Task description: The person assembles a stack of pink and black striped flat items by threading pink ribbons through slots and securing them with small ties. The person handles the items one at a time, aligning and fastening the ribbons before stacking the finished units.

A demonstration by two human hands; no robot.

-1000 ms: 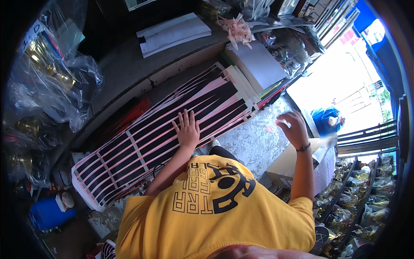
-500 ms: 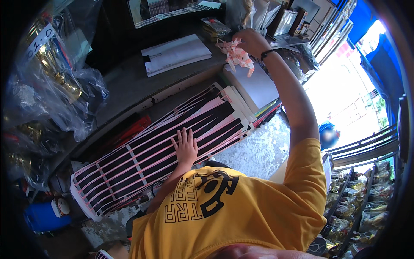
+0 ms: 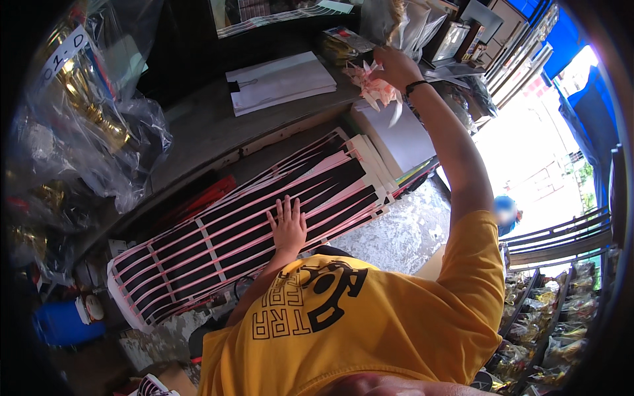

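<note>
My left hand lies palm down, fingers spread, on a stack of long black sheets with thin pink-and-white strips running along them. Several of the strips look loose at the far right end. Farther off to the right, my right hand pinches a crumpled bundle of thin pinkish-white strips. The bundle dangles at the edge of the dark desk, beside a pile of white paper. My right fingertips are partly hidden by the hand itself.
Clipped white papers lie on the desk. Plastic-wrapped gold trophies stand at the left, above a blue container. Several wrapped items fill a rack at the lower right. A blurred person is outside.
The view has shifted slightly. The bundle in my right hand hangs differently, its loose ends spread. My left hand stays flat on the striped sheets.
</note>
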